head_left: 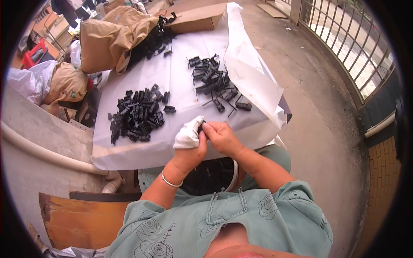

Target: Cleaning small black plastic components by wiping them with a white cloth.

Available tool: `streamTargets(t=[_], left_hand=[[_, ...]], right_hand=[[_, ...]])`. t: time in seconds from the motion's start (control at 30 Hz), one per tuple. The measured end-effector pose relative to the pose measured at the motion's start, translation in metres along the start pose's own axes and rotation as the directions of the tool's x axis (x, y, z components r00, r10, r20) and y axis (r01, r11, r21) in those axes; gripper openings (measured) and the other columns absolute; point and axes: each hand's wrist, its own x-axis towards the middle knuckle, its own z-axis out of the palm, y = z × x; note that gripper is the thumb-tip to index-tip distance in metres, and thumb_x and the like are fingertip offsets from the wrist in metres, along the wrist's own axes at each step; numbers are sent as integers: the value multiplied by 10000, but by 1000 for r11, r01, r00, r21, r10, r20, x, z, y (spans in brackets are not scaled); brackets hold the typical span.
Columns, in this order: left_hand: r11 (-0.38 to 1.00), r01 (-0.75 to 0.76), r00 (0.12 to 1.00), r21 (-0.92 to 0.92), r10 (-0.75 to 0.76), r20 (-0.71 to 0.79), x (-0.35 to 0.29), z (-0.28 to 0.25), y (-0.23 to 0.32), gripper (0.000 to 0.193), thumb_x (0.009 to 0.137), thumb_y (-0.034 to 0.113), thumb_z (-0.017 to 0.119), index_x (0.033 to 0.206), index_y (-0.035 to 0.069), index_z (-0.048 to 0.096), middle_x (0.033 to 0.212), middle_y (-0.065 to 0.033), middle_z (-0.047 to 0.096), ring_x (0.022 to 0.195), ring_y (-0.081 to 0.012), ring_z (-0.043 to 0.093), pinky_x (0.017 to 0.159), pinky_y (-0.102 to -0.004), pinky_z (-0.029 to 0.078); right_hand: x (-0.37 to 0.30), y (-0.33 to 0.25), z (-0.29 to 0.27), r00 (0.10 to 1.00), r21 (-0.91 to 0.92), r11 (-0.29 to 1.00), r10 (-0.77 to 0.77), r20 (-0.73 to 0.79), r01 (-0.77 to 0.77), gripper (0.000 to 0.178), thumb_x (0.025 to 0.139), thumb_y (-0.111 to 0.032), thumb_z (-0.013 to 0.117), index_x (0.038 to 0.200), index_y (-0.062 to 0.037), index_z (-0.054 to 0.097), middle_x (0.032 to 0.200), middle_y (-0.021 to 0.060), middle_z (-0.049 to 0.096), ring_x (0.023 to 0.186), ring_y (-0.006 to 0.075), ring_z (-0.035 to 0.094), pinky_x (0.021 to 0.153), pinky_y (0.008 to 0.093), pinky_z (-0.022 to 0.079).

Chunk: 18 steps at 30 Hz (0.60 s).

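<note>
My left hand (189, 136), partly covered by a white glove or cloth, is closed at the near edge of the white-covered table (180, 47). Against it, my right hand (220, 135) pinches with bare fingers. Between them shows a bit of a small black plastic part (201, 125), mostly hidden by the fingers. Left of my hands lies a dense pile of short black plastic parts (137, 112). Beyond my right hand is a looser pile of black parts (211, 76), some with thin stems sticking out.
A large brown paper sack (101, 45) spills more black parts (150, 47) at the far left. Behind stands a cardboard box (198, 18). Loose white sheeting (247, 56) hangs at the table's right. A dark container (208, 175) sits below my hands. Barred railing (344, 41) lines the right.
</note>
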Motion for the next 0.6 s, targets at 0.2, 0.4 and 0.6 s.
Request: streamTargets(t=[0.2,0.4,0.6], left_hand=[[890,267,963,-370,-257,76,-6,-1,-5,293,779,32,593,1056,-35,525,899,-132,598,786,-210,598,718,-300,484],[360,488,841,-795,-438,318,14,-25,-6,257,884,66,501,1129,77,423,855,-20,543,608,-40,429,500,-173,365],[508,519,848,-687,-406,341,16,-23,-2,304,919,72,396,1222,51,371,873,-38,558,556,-32,421,488,-171,375]], right_hand=[[-2,-7,-8,990,-126,982,-132,53,138,269,887,-199,514,723,6,570,581,102,517,521,140,450,508,308,395],[5,-19,-29,944,-406,867,-186,272,288,148,829,-143,616,852,4,617,714,53,593,602,81,479,539,251,408],[8,-35,-31,962,-213,951,-179,207,222,92,798,-71,634,851,4,632,711,59,603,626,98,532,562,236,427]])
